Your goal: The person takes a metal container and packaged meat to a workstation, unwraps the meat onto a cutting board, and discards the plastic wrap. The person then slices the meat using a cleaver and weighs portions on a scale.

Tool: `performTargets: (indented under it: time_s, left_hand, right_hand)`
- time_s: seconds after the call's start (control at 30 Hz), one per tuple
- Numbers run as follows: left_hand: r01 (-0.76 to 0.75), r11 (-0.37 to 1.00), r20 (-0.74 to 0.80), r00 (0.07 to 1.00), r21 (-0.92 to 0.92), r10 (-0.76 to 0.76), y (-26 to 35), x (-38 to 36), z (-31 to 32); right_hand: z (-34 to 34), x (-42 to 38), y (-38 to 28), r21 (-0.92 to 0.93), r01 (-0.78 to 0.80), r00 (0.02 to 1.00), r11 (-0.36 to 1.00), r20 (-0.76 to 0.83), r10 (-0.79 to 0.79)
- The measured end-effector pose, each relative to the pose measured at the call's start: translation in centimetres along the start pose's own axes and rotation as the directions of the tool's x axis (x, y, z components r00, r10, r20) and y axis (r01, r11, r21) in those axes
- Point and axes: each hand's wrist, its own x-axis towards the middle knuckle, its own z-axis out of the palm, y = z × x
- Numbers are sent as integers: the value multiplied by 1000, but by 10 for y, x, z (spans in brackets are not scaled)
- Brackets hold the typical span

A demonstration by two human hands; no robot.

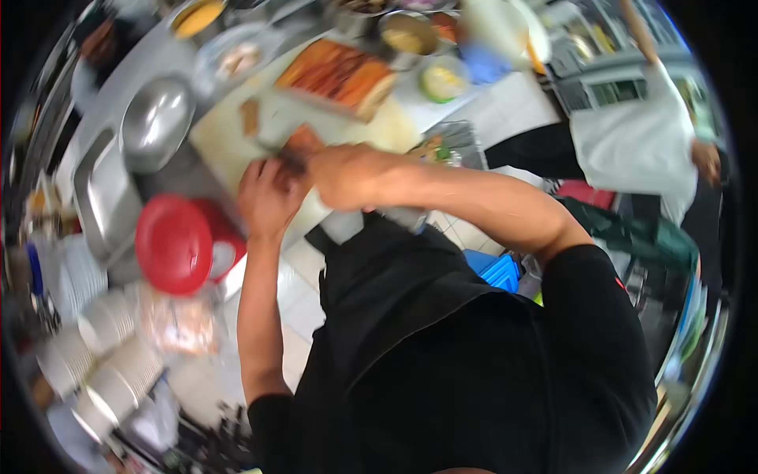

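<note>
On a pale cutting board (217, 130), my two hands are close together. My right hand (343, 175) is closed round what looks like a knife (294, 162); its dark blade is blurred and partly hidden between the hands. My left hand (268, 193) has its fingers bent and drawn together beside the blade, and what they hold is hidden. Just beyond my right hand lies an orange-brown piece of meat (304, 141). A large browned slab of meat (335, 75) rests farther back on the board, with a small brown piece (250, 116) to its left.
To the left stand a steel bowl (158, 122), a steel tray (103, 189) and a red plastic container (174, 245). Stacked paper bowls (118, 387) are lower left. Behind the board are a pot (407, 35) and a green-rimmed tub (442, 81). Another person (636, 130) stands at right.
</note>
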Motion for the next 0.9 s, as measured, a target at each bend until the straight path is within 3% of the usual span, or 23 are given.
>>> performTargets:
  time_s: [0.03, 0.07, 0.1, 0.2, 0.33, 0.7, 0.9]
  left_hand:
    - [-7, 1000, -31, 999, -26, 6, -3, 0, 1]
    - [34, 999, -36, 999, -3, -34, -5, -1, 1]
    - [21, 1000, -38, 999, -16, -21, -8, 0, 3]
    - [11, 999, -38, 999, -30, -12, -10, -1, 3]
    - [4, 999, -27, 1000, -44, -5, -16, -2, 5]
    - [38, 995, -8, 999, -93, -39, -12, -1, 3]
    - [51, 997, 5, 999, -50, -51, -17, -3, 5]
  right_hand:
    - [7, 8, 3, 44, -34, 999, 998, -17, 35]
    - [27, 23, 20, 67, 73, 988, 995, -139, -63]
    - [32, 27, 23, 57, 93, 990, 994, -110, -86]
    - [51, 33, 28, -73, 86, 952, 994, -288, -103]
    - [68, 46, 24, -79, 11, 954, 997, -297, -34]
    - [113, 83, 50, 51, 104, 902, 993, -425, -73]
    - [100, 61, 52, 46, 150, 885, 988, -451, -114]
